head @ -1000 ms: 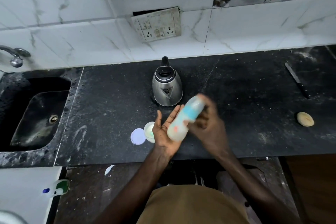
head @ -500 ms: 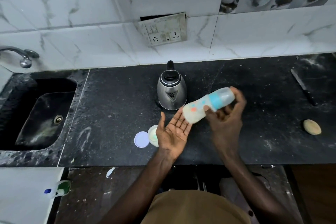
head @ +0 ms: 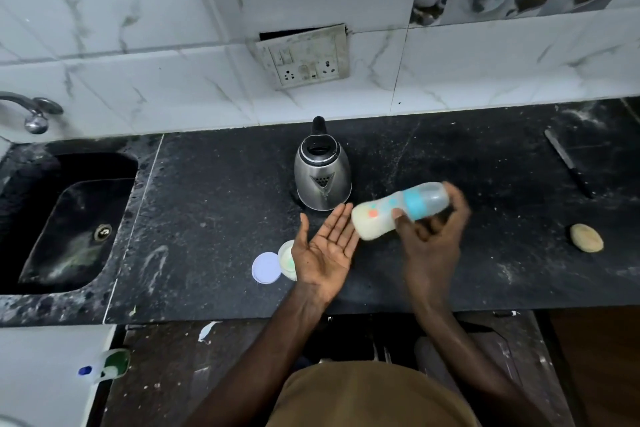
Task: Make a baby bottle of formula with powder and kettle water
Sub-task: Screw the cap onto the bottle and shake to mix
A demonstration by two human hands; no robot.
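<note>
My right hand (head: 431, 236) grips a baby bottle (head: 381, 210) with a blue collar and clear cap, held nearly on its side, base to the left, milky liquid inside. Its base sits at the fingertips of my left hand (head: 325, 250), which is held flat, palm up, fingers straight. Behind the hands a steel kettle (head: 322, 177) stands on the black counter (head: 214, 218) with its lid open. A small round tub of pale powder (head: 286, 258) and its lilac lid (head: 266, 268) lie just left of my left hand.
A black sink (head: 69, 218) with a tap (head: 33, 111) is set in the counter at the left. A knife (head: 568, 163) and a round tan lump (head: 586, 237) lie at the right. A socket plate (head: 304, 59) hangs on the tiled wall. A green-and-white bottle (head: 107, 366) lies low left.
The bottle swung from a steep tilt against my left palm to nearly horizontal, its base now at my left fingertips. My right hand moved right and up with it.
</note>
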